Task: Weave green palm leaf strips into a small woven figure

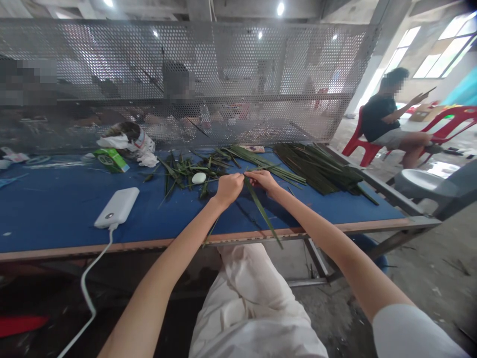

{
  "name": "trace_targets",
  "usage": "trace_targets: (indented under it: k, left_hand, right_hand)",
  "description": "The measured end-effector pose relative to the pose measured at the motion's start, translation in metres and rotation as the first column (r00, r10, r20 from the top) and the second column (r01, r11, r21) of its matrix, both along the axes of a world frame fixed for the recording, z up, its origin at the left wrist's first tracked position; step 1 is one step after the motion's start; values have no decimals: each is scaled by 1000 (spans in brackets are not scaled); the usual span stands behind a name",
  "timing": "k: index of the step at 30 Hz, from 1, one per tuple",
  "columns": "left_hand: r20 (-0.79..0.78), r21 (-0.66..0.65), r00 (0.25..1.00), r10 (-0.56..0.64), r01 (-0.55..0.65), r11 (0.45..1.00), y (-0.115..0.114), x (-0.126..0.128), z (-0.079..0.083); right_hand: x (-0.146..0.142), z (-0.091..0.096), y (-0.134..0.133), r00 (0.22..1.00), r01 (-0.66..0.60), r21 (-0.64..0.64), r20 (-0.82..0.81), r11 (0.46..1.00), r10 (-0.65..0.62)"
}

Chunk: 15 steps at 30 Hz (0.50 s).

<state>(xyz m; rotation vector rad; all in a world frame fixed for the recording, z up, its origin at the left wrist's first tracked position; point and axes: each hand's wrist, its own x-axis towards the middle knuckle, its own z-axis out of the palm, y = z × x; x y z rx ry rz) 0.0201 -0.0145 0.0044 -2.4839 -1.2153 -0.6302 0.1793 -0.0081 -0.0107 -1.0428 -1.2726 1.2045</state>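
Both my hands meet above the blue tabletop [156, 219], close together near its middle. My left hand [230, 189] is closed in a fist-like grip on a long green leaf strip [262, 209]. With pinched fingers, my right hand [263, 180] holds the same strip near its upper end. The strip's free end hangs down past the table's front edge. Behind my left hand lie cut leaf pieces [181, 169] in a loose heap, with a white egg-shaped object [198, 178] among them. A pile of long dark green leaves [320, 169] lies to the right of my hands.
A white power bank [118, 206] with a cable [85, 283] lies at left. Behind it are a green box [112, 160] and a crumpled plastic bag [128, 139]. A perforated metal screen [231, 74] borders the back. A person [383, 109] sits on a red chair [367, 149] at right.
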Motion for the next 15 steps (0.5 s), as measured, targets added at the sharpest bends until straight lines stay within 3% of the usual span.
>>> trace_targets:
  k: [4,7,9,11,13,15]
  left_hand:
    - [194,-54,975,-107,119,991,3,-1,-2]
    - [491,-223,860,-137,277,935,12,-4,-1]
    - [689,-380,723,-51,420,824,20,-6,0]
    - [793,-492,592,142,487,721,25,-8,1]
    - [807,-576,505,306,559,597,27,-9,0]
    - [795,-604,465,389,665,440,28,-9,-2]
  right_hand:
    - [4,2,1,997,66,-27,49,997,-65]
    - [6,3,3,991,111,-62,85,992,-105]
    - [6,4,3,989,121,-85,93,989,-113]
    - [4,4,3,991,111,-97,88,989,-103]
    - [3,5,1,994,77,-83,81,994,-70]
    - [1,5,-2,996,34,-61,80,998,-29]
